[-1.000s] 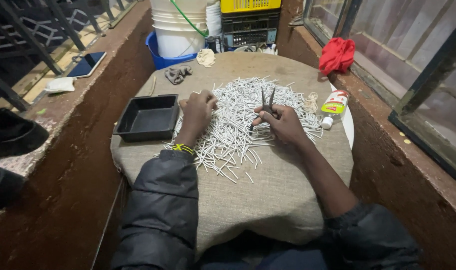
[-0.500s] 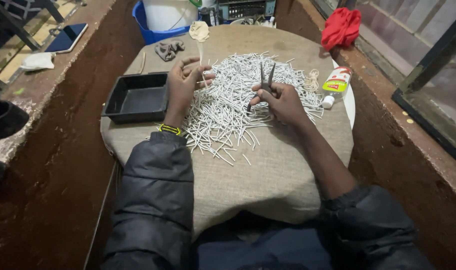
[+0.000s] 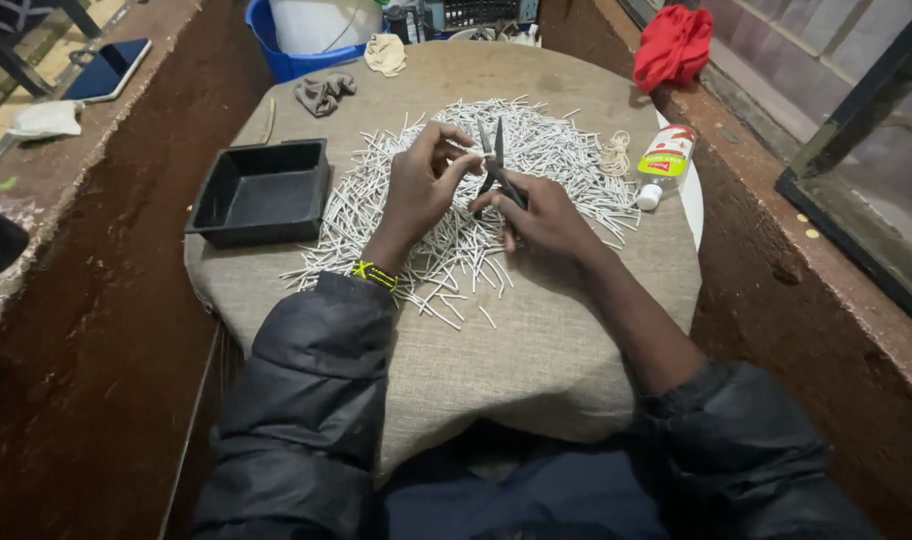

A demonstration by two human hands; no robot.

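Observation:
A wide heap of thin white sticks (image 3: 566, 165) covers the middle of a round table draped in beige burlap (image 3: 496, 370). My right hand (image 3: 541, 215) grips dark scissors (image 3: 496, 165), blades pointing away from me and slightly apart. My left hand (image 3: 421, 185) pinches one white stick between thumb and fingers and holds it right at the scissor blades, just above the heap. A yellow and black bracelet (image 3: 374, 273) circles my left wrist.
A black rectangular tray (image 3: 261, 195) sits left of the heap. A glue bottle (image 3: 661, 160) and a coil of string (image 3: 614, 152) lie at the right. Grey cloth (image 3: 324, 92), a blue basin (image 3: 286, 60), red cloth (image 3: 671, 45) and a phone (image 3: 106, 68) lie beyond.
My left hand lifted off the heap with a stick and moved right to the scissors. The camera tipped down and closer.

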